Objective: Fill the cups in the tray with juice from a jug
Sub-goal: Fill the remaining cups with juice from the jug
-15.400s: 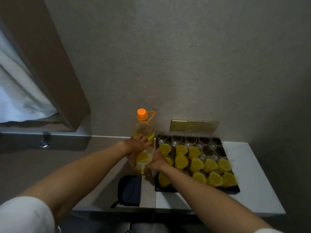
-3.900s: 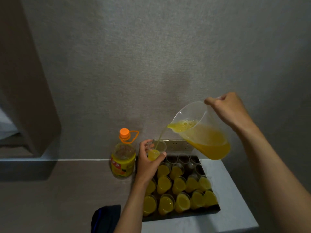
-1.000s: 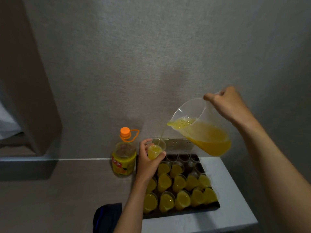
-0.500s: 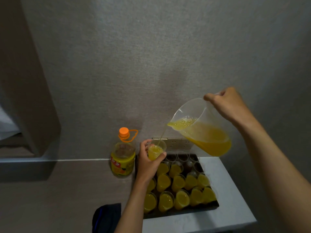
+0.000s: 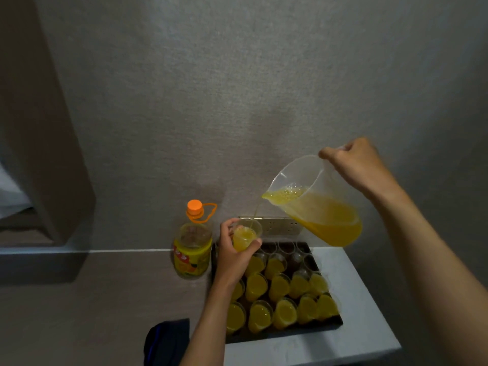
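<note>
My right hand grips the handle of a clear plastic jug, tilted left and about half full of orange juice. A thin stream runs from its spout into a small clear cup. My left hand holds that cup in the air above the back left corner of the dark tray. The cup is well over half full. Several cups full of juice stand in the tray's front rows. A few empty cups stand in its back row.
A juice bottle with an orange cap, almost empty, stands left of the tray. A dark pouch lies at the counter's front edge. A wall socket plate sits behind the tray. The white counter ends just right of the tray.
The juice in the held cup has risen as the pouring goes on. Both hands and the jug have stayed almost where they were.
</note>
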The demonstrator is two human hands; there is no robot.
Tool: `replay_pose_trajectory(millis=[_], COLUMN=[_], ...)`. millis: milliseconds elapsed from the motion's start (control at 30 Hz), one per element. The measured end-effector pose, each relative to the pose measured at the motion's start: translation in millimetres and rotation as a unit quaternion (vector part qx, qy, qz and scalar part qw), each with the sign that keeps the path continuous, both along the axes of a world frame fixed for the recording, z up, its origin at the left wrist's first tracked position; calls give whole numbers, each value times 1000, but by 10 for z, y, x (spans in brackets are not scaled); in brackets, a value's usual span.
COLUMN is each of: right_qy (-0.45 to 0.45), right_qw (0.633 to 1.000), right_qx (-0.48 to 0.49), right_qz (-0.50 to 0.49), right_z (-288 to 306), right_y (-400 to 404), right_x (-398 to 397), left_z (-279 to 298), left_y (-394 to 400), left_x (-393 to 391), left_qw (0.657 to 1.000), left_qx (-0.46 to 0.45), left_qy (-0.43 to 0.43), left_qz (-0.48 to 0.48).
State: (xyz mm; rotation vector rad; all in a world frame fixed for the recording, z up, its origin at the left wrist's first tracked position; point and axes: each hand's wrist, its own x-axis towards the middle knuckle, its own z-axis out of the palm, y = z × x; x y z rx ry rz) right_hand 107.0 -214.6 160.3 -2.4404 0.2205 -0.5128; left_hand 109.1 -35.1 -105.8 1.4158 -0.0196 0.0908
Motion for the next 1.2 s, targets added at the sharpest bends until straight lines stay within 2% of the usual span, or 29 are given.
replay_pose_trajectory(millis=[1200], right_qy=[12], right_qw=[1000], right_qx=[-12], right_qz=[7], right_z=[-6], right_y=[125], right_x=[-15], left_z=[54], left_y=[92], left_x=[-40], left_qw=[1000], left_qx=[7], left_qy=[-14], left_qz=[-2])
